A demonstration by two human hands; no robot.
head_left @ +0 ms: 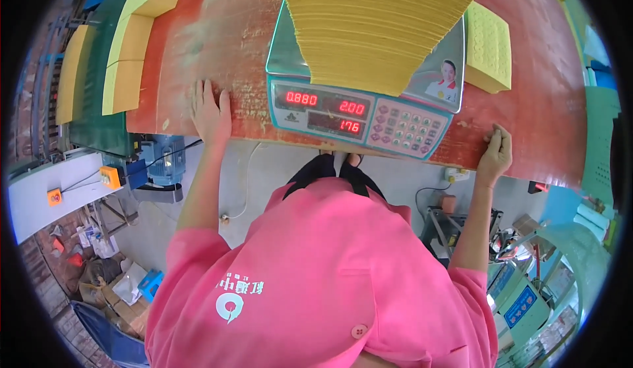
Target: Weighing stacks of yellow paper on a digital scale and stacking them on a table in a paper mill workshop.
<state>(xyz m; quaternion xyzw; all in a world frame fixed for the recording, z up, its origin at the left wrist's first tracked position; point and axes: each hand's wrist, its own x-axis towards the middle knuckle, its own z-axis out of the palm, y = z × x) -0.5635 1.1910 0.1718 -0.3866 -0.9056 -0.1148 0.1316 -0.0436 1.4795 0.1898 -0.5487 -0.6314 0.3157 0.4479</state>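
A tall stack of yellow paper sheets (376,32) rests on the pan of an electronic weighing scale (287,35). Red lit digits glow on the scale's front panel, beside a keypad (407,127). To the left of the scale, my left hand (211,112) lies on the table's near edge with fingers stretched out and nothing in it. At the right, my right hand (496,154) rests on the same edge, its fingers loosely curled in with nothing visible between them. Neither hand touches the scale or the paper.
The red wooden table (547,98) is scuffed. Another yellow paper stack (488,48) sits right of the scale; yellow blocks (125,61) line the left side. Below left are a blue motor (165,160) and an orange switch box (110,177); green machinery (527,309) stands lower right.
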